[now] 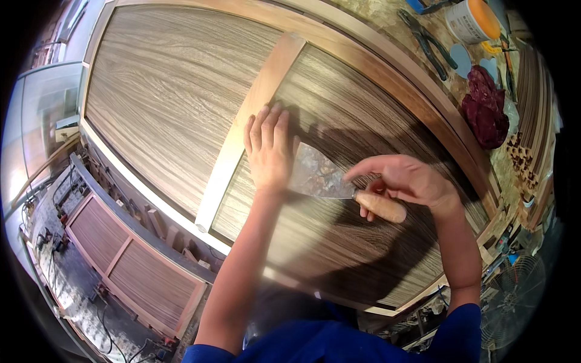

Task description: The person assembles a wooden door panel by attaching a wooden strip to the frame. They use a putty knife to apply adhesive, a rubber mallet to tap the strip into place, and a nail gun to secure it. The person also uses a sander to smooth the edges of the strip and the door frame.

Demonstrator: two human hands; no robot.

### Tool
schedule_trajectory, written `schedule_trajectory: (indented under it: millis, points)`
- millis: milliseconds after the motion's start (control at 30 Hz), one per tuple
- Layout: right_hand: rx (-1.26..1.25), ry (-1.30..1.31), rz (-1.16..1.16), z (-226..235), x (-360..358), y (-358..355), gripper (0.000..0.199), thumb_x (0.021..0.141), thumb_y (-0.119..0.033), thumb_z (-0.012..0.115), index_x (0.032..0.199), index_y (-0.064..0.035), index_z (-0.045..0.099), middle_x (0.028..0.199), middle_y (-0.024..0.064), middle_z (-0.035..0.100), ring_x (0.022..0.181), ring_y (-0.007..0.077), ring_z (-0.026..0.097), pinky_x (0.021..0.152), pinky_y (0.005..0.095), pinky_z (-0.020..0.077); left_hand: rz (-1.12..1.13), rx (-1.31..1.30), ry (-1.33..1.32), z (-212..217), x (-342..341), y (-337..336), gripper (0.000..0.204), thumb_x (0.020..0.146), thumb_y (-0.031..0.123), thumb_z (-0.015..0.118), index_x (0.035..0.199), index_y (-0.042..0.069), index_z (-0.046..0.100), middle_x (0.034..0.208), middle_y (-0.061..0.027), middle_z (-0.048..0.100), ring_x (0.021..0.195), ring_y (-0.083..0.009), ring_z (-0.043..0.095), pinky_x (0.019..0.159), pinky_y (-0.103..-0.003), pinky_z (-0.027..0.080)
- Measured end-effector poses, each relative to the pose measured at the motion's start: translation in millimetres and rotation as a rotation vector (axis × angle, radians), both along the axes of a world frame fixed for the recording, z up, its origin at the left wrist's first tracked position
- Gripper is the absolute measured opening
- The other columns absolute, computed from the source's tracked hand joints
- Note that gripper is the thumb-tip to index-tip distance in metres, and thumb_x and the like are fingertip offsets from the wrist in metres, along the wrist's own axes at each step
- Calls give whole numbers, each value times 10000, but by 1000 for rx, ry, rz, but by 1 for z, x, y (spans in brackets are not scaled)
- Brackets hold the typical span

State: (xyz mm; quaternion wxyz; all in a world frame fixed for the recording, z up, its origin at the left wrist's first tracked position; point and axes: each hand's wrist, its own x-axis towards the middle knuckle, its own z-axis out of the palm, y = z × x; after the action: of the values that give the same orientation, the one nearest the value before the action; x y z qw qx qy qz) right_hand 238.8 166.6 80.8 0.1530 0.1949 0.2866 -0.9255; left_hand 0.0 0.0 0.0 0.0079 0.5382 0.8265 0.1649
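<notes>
A large wood-grain panel (175, 78) with a pale wooden frame lies in front of me. My left hand (269, 145) rests flat on its pale crossbar (227, 175), fingers stretched out and the thumb toward the blade. My right hand (405, 181) holds a putty knife by its wooden handle (382, 206), with some fingers behind the handle and the index finger extended. The wide, smeared metal blade (321, 173) points left over the panel, its far edge beside my left hand. Whether the blade touches the panel, I cannot tell.
At the upper right are pliers (426, 42), a white tub with an orange lid (472, 21), a dark red cloth (486, 109) and a stack of wooden strips (535, 121). A smaller framed panel (139, 266) stands at the lower left. A fan (514, 296) is at the lower right.
</notes>
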Motion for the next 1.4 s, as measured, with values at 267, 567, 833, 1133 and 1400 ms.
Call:
schedule_trajectory:
  millis: [267, 567, 833, 1133, 1400]
  points:
    - [1257, -113, 9, 10, -56, 12, 645, 978, -76, 703, 1584, -91, 482, 709, 17, 610, 631, 114, 630, 606, 292, 519, -18, -2, -36, 13, -7, 1, 520, 930, 207, 656, 1428, 76, 583, 1528, -86, 568, 1501, -306, 434, 1285, -506, 268]
    - [1693, 49, 122, -7, -61, 6, 610, 1017, -180, 658, 1593, -101, 474, 1077, 247, 712, 939, 333, 736, 808, 467, 580, -6, 2, -86, 1, 0, -1, 564, 853, 153, 697, 1394, 39, 584, 1508, -136, 576, 1485, -368, 437, 1278, -556, 264]
    - [1554, -109, 141, 10, -87, 42, 515, 998, -90, 578, 1507, -67, 503, 1128, 273, 716, 1028, 456, 695, 889, 521, 559, 3, 9, -84, 7, 0, 3, 550, 869, 152, 677, 1402, 47, 589, 1503, -125, 584, 1481, -356, 446, 1278, -544, 264]
    - [1612, -139, 115, -4, -101, 59, 454, 1000, -143, 611, 1447, -64, 589, 1206, 274, 713, 1151, 437, 682, 990, 510, 544, -1, 29, -81, 6, 2, 4, 546, 874, 158, 672, 1402, 50, 590, 1503, -127, 582, 1478, -358, 445, 1274, -543, 270]
    - [1906, -57, 14, -12, -89, 53, 451, 1008, -76, 620, 1459, -79, 599, 1223, 249, 721, 1123, 374, 727, 920, 479, 579, -7, 8, -76, 7, 2, 3, 532, 899, 169, 660, 1412, 53, 577, 1523, -130, 569, 1484, -357, 435, 1281, -540, 255]
